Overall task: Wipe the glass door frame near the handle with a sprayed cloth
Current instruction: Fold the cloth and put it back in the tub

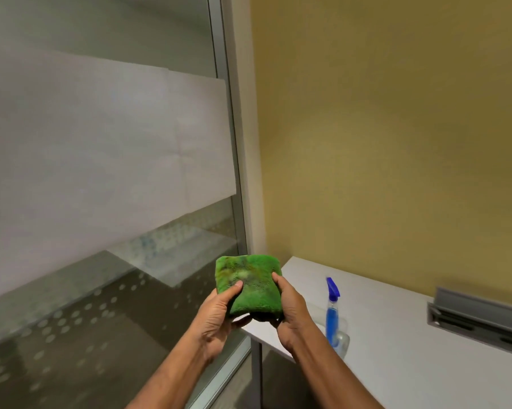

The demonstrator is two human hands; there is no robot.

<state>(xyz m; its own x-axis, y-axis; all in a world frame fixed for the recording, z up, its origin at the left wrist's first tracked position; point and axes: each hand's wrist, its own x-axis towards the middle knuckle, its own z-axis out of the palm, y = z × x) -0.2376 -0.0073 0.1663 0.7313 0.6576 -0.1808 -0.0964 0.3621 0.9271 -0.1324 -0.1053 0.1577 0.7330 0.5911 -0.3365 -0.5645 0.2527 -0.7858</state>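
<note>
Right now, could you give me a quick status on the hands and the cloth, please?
Left hand and right hand both gripping folded green cloth. Cloth off the door frame. Spray bottle standing on counter. Nothing blocking.

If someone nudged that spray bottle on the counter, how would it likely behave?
The spray bottle stands upright, tall and narrow, so a high push would probably tip it. The blue liquid looks fairly full, likely adding weight. Its clear plastic may be slick if wet.
</note>
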